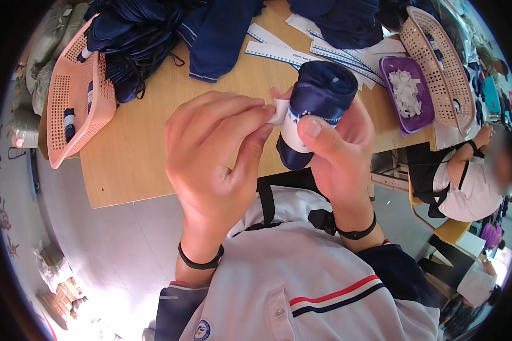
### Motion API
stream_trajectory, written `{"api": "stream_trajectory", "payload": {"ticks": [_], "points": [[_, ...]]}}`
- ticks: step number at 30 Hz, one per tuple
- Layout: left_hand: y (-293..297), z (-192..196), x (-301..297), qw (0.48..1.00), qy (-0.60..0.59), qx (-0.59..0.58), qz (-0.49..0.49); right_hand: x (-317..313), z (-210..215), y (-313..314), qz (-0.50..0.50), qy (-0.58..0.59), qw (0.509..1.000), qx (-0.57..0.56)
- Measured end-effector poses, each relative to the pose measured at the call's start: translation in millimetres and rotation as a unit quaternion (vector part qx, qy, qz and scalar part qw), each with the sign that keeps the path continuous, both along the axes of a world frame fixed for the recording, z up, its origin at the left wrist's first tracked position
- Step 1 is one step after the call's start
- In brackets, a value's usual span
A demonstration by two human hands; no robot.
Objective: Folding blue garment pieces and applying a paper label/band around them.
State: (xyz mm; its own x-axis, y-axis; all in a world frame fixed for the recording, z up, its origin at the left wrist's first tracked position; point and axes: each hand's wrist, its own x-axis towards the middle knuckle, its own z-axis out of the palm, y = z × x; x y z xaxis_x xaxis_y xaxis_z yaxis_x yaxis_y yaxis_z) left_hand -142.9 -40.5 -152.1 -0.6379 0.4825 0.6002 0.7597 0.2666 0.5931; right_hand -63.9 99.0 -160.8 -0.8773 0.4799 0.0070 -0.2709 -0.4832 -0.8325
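Note:
In front of my chest, my right hand (341,150) grips a rolled navy garment (324,85), its thumb pressing on the white printed paper band (293,133) around the roll's middle. My left hand (213,153) is on the roll's left side, with thumb and fingers pinching a small curled white piece (279,112) next to the band. Whether that piece is the band's end or a separate sticker, I cannot tell. The roll is tilted, its coiled end facing up and away from me.
Loose paper bands (279,51) lie at the table's (131,159) far side, near piled navy garments (136,40). A pink basket (96,113) with wrapped rolls is at left. A purple tray (407,122) of white scraps and another basket (455,85) stand at right. A seated person (466,187) is farther right.

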Motion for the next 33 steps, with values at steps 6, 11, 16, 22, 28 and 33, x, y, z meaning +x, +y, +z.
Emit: {"api": "stream_trajectory", "payload": {"ticks": [6, 11, 16, 22, 28, 33], "points": [[-10.5, 5.0, -8.4, 0.999, -0.031, -0.027, -0.027, 2.0, 0.0, -2.6, 0.019, 0.019, 0.998, 0.061], [-16.2, 7.1, -12.4, 0.996, -0.064, -0.035, -0.049, 1.4, -1.7, -3.4, 0.033, 0.031, 0.995, 0.091], [-18.2, 9.6, -14.3, 0.995, -0.065, -0.048, -0.049, 0.0, -2.5, -1.6, 0.058, 0.043, 0.987, 0.141], [-24.3, 5.5, -17.9, 0.991, -0.099, -0.066, -0.06, -1.8, -4.5, -0.5, 0.069, 0.01, 0.981, 0.182], [-27.9, 1.9, -23.7, 0.985, -0.125, -0.088, -0.077, -1.2, 6.2, -1.6, 0.078, -0.032, 0.981, 0.178], [-24.0, -0.2, -20.8, 0.975, -0.203, -0.06, -0.072, 0.6, 8.9, 7.9, 0.115, -0.062, 0.976, 0.172]]}}
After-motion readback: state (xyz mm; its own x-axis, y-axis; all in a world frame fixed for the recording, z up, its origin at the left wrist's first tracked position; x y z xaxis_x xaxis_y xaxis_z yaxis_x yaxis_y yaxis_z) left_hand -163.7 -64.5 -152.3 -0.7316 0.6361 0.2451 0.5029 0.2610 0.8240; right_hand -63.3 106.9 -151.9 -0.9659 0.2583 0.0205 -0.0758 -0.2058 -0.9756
